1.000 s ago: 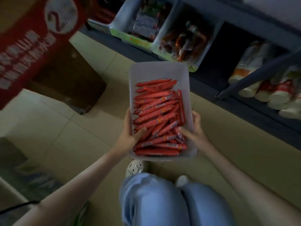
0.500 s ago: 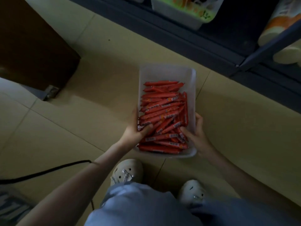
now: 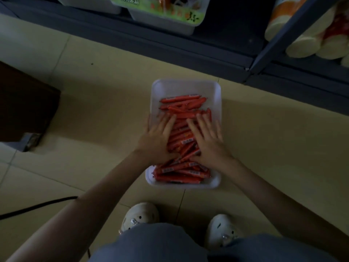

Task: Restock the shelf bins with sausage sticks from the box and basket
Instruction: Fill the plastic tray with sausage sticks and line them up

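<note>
A white plastic bin (image 3: 215, 91) sits on the tiled floor in front of me, filled with several red sausage sticks (image 3: 181, 103). My left hand (image 3: 159, 137) lies flat on the left side of the pile with straight, spread fingers. On the right side of the pile my right hand (image 3: 208, 140) presses down the same way, fingers extended. Neither hand holds a stick. The sticks under my palms are hidden.
A dark blue shelf unit (image 3: 188, 52) runs along the top, with white bins (image 3: 166, 21) bearing green labels and pale cylindrical packs (image 3: 302, 44) at the right. A brown box (image 3: 24, 103) stands at left. A black cable (image 3: 37, 206) crosses the floor. My shoes (image 3: 139, 216) are below.
The bin went down from being carried onto the floor. Both hands let go of its sides and now lie flat on top of the sausage sticks.
</note>
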The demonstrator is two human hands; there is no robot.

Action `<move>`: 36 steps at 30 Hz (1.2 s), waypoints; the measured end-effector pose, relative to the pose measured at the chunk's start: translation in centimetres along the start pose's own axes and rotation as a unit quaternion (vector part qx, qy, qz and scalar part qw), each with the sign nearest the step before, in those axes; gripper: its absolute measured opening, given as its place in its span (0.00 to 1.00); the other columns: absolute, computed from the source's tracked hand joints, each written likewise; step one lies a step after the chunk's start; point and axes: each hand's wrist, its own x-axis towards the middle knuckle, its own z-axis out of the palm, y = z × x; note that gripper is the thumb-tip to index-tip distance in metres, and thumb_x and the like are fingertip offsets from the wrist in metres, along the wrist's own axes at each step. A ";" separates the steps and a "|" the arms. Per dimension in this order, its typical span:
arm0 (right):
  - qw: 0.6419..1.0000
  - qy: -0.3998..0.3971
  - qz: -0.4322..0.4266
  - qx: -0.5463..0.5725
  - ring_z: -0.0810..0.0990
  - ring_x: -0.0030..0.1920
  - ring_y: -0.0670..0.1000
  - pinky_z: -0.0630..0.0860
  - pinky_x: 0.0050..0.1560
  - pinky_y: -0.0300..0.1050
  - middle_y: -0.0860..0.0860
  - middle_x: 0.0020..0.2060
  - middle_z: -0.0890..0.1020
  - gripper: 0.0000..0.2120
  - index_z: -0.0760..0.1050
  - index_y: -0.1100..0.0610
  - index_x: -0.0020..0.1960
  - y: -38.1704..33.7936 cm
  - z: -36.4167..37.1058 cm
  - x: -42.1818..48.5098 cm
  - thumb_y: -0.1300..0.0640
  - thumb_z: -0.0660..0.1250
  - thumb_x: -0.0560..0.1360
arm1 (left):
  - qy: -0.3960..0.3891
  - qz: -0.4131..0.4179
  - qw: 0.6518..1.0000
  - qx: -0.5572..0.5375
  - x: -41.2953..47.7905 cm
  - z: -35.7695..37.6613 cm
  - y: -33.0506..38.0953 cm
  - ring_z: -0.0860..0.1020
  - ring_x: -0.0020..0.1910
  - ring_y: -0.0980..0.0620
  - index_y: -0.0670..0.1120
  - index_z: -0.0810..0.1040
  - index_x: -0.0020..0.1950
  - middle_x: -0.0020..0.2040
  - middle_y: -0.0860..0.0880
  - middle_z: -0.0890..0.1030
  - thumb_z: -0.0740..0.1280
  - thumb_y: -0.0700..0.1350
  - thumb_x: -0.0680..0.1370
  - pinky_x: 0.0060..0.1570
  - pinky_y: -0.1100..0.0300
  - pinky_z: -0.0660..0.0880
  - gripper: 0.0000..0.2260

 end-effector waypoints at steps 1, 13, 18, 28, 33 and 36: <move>0.998 -0.043 -0.015 -0.030 0.29 0.73 0.54 0.26 0.69 0.52 0.55 0.73 0.32 0.60 0.27 0.49 0.73 -0.2 0.1 0.9 0.41 0.73 0.66 | -0.036 0.009 0.997 0.065 0.8 -0.1 0.2 0.60 0.73 0.40 0.40 0.55 0.76 0.73 0.38 0.64 0.58 0.74 0.63 0.69 0.40 0.36 0.52; 0.993 -0.089 -0.001 -0.079 0.72 0.55 0.57 0.69 0.53 0.49 0.55 0.57 0.74 0.42 0.70 0.59 0.65 0.4 0.3 1.8 0.43 0.77 0.57 | -0.185 0.007 0.975 0.126 4.6 -0.4 2.6 0.71 0.59 0.44 0.41 0.64 0.65 0.63 0.41 0.70 0.74 0.67 0.60 0.61 0.52 0.67 0.44; 0.994 -0.080 -0.014 -0.074 0.72 0.58 0.57 0.66 0.59 0.48 0.55 0.57 0.75 0.34 0.69 0.59 0.65 0.3 -0.7 0.0 0.53 0.75 0.62 | -0.189 0.026 0.978 0.083 4.4 -0.5 2.9 0.76 0.56 0.45 0.42 0.67 0.62 0.59 0.44 0.75 0.73 0.65 0.63 0.57 0.53 0.72 0.38; 0.987 0.095 0.127 -0.031 0.67 0.58 0.55 0.61 0.56 0.49 0.59 0.59 0.75 0.26 0.67 0.59 0.64 3.4 -2.6 -2.5 0.48 0.57 0.69 | 0.011 -0.087 0.993 -0.078 3.0 -3.9 1.2 0.79 0.47 0.40 0.45 0.67 0.64 0.51 0.43 0.80 0.61 0.63 0.68 0.46 0.55 0.73 0.31; 0.989 0.095 0.062 -0.100 0.68 0.59 0.56 0.61 0.62 0.55 0.58 0.55 0.78 0.20 0.76 0.58 0.57 2.7 -2.3 -1.8 0.56 0.59 0.67 | 0.076 -0.207 0.940 -0.261 2.9 -6.6 -0.9 0.78 0.44 0.44 0.44 0.73 0.57 0.46 0.46 0.80 0.72 0.53 0.67 0.38 0.60 0.69 0.23; 0.985 0.056 -0.026 -0.160 0.72 0.62 0.56 0.63 0.63 0.68 0.54 0.54 0.80 0.18 0.77 0.56 0.56 2.4 -1.6 -0.6 0.59 0.58 0.68 | 0.114 -0.309 0.848 -0.415 2.2 -6.2 -2.5 0.76 0.39 0.51 0.44 0.78 0.52 0.37 0.50 0.77 0.72 0.38 0.71 0.30 0.70 0.70 0.10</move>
